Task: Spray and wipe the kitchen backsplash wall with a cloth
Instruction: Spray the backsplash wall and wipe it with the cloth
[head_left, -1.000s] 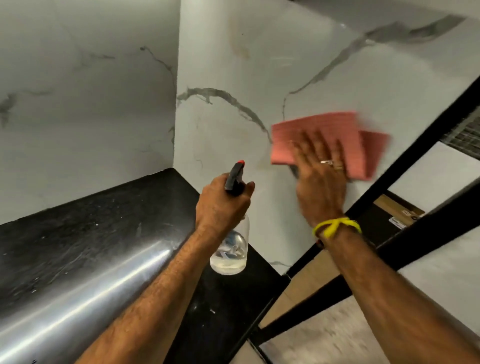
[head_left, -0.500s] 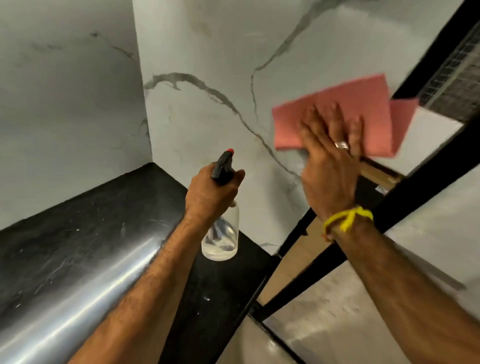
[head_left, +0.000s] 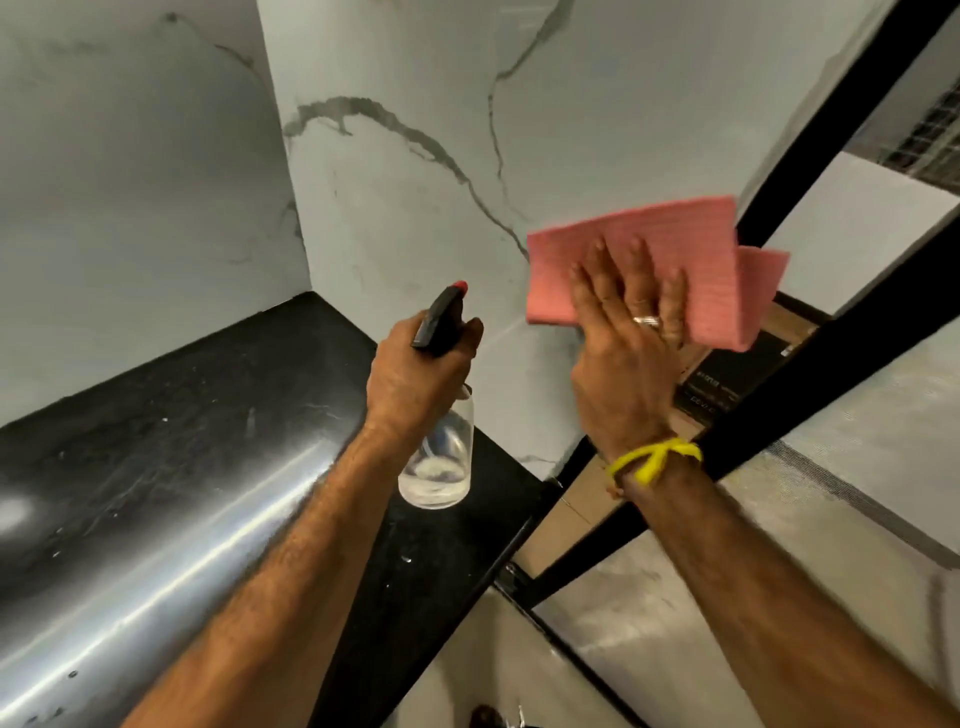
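The backsplash wall (head_left: 415, 218) is white marble with grey veins and meets a second wall at a corner on the left. My right hand (head_left: 623, 353), with a ring and a yellow wrist band, presses a folded pink cloth (head_left: 675, 249) flat against the wall near its right edge. My left hand (head_left: 415, 379) grips a clear spray bottle (head_left: 439, 462) by its black trigger head with a red nozzle tip, pointed at the wall. A little liquid shows in the bottle's bottom.
A black stone counter (head_left: 182, 415) with a shiny steel front edge runs below the wall. A black metal frame (head_left: 810, 364) crosses on the right, with cardboard boxes (head_left: 727, 384) behind it. Grey floor lies lower right.
My right hand has slid the pink cloth along the wall toward its right edge, then slightly down. The view has shifted right. The bottle stays in my left hand.
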